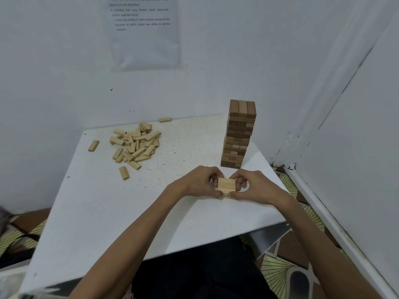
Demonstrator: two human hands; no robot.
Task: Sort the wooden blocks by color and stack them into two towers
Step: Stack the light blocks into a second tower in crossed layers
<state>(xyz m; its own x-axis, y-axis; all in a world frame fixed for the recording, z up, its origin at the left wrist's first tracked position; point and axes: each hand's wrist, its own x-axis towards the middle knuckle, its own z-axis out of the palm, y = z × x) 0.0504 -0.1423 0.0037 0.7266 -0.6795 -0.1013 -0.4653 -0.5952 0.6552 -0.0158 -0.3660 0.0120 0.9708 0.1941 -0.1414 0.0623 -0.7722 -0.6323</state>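
left hand (201, 182) | right hand (253, 187) | both pinch pale blocks (226, 184) | dark tower (238, 134) behind | pile (136, 143) left

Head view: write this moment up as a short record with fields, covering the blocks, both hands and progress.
brown tower: stands tall at the right rear of the table, no hand on it
light pile: loose heap at the left rear, a few strays around it
light layer: pale blocks side by side, in front of the brown tower
left hand: pinches the layer's left side
right hand: pinches its right side
progress: brown tower up; light tower barely begun
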